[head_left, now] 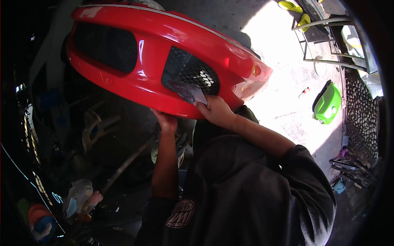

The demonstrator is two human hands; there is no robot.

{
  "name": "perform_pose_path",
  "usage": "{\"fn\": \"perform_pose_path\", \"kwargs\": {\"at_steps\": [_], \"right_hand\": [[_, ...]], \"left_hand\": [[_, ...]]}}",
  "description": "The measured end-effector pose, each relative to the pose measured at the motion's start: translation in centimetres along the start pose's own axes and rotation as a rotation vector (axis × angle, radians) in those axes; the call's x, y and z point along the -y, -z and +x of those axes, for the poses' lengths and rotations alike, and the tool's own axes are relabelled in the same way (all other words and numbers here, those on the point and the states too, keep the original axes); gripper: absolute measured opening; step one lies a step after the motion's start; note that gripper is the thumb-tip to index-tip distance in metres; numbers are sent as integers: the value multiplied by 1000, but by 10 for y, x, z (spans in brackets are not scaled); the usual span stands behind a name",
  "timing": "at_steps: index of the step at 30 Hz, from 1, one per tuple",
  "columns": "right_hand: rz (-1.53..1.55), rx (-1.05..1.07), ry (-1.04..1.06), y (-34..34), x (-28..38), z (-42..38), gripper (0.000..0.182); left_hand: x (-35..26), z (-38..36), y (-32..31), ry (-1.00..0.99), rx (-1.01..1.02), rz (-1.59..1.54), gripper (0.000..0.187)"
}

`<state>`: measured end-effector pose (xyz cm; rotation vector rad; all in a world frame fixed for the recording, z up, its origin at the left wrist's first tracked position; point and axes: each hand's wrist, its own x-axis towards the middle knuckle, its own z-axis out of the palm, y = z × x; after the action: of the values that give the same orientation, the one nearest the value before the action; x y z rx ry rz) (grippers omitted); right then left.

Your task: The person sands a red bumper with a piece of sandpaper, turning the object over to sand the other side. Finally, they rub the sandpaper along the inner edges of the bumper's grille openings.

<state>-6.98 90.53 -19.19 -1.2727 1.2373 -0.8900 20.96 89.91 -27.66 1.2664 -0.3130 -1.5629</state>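
Observation:
A large glossy red vehicle body panel (154, 80) with dark openings fills the upper middle of the head view. Black mesh (180, 61) shows in its right-hand opening. My left hand (165, 121) grips the panel's lower edge from below, its fingers partly hidden behind it. In my right hand (220, 110) is a thin flat grey piece (189, 91), pinched between thumb and fingers. That piece overlaps the lower rim of the mesh opening; I cannot tell whether it is a scraper or a folded sheet.
Sunlit concrete floor (287, 106) stretches to the right. A bright green panel (327, 104) lies there, with a small bottle (304, 92) beside it. Yellow shoes (303, 22) and a metal frame (328, 61) are at the upper right. A plastic bag (78, 197) sits in shade at lower left.

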Motion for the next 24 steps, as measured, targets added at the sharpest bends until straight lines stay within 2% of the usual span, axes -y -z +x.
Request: {"fn": "perform_pose_path", "kwargs": {"at_steps": [2,5,11,14,17,20,24], "right_hand": [[43,-13,-81,3,6,-2,30],[3,-28,11,-4,-2,-1,29],[-3,-66,-25,3,7,-2,29],[-80,-77,41,-1,2,-1,29],[-9,38,-169,10,15,-3,31],[-91,65,-10,5,3,-1,31],[-20,54,-67,7,6,-4,31]], "left_hand": [[2,-1,3,1,1,-11,100],[0,0,7,4,-11,0,101],[0,-3,4,3,-29,11,101],[1,-1,4,3,-9,4,101],[1,-1,6,7,-1,0,101],[0,0,5,-5,-11,14,101],[1,-3,3,11,5,-20,100]]}}
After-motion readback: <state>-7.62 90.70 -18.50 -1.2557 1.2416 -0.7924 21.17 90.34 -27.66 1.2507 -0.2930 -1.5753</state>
